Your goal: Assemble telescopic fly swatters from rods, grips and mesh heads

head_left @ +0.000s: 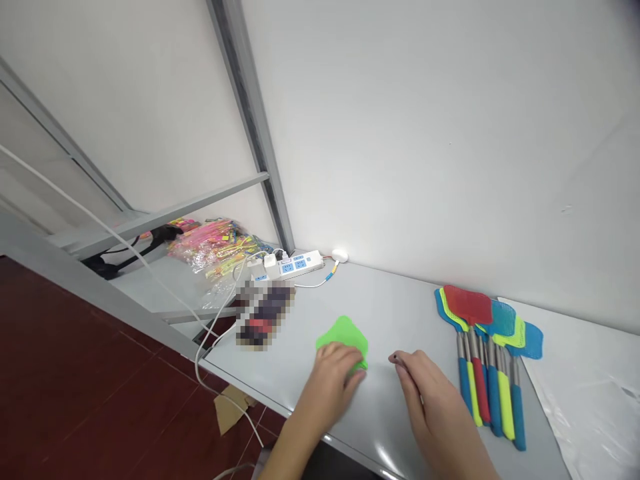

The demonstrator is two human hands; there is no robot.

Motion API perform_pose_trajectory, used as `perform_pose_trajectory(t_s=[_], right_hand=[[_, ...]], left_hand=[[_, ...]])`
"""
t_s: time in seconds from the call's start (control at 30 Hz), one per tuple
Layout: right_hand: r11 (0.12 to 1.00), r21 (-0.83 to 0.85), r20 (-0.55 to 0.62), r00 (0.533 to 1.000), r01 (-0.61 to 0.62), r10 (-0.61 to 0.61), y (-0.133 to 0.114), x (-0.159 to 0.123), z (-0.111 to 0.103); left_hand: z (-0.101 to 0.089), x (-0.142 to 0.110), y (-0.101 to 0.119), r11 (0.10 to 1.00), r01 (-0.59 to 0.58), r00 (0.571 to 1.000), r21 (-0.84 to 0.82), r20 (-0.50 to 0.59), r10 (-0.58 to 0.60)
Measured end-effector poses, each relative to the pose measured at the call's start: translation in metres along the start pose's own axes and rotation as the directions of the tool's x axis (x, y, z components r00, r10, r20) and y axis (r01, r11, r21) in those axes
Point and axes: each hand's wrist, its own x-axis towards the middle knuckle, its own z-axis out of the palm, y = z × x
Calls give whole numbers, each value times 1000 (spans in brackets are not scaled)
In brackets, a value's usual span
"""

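My left hand [334, 375] lies on a green fly-swatter head [343, 335] on the grey table [400, 313], its fingers curled over the near edge of the green piece. My right hand [425, 393] rests on the table a little to the right, fingers bent and pinched on a thin dark rod tip [396, 360]. The rest of the rod is hidden under my hand. A row of several fly swatters [487, 353] in red, blue, yellow and green, with metal shafts and coloured grips, lies just right of my right hand.
A white power strip [296, 265] with plugs and cables sits at the back by a metal post [260, 133]. Bags of colourful parts [215, 245] lie on a lower shelf at left. A blurred dark object [263, 315] sits near the table's left edge. Clear plastic sheet [590, 393] covers the right end.
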Motion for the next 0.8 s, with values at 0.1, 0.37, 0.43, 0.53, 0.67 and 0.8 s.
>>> perform_pose_trajectory(t_s=[0.1, 0.37, 0.43, 0.53, 0.67, 0.8], right_hand=[[965, -261, 87, 996, 1, 22, 24, -22, 5], [859, -425, 252, 874, -286, 416, 28, -46, 8], [846, -424, 233, 864, -323, 447, 26, -46, 9], [843, -419, 192, 874, -339, 447, 26, -46, 12], [848, -398, 171, 880, -350, 444, 29, -46, 16], [861, -342, 152, 883, -376, 445, 30, -46, 8]], left_hand=[[9, -6, 25, 989, -72, 992, -126, 96, 85], [21, -13, 38, 802, 154, 987, -577, 133, -93], [22, -10, 35, 708, 233, 970, -667, 108, -217], [22, 0, 31, 642, 251, 953, -724, 68, -296], [24, 8, 30, 540, 208, 907, -816, -46, -419], [34, -12, 42, 456, 52, 762, -888, -260, -593]])
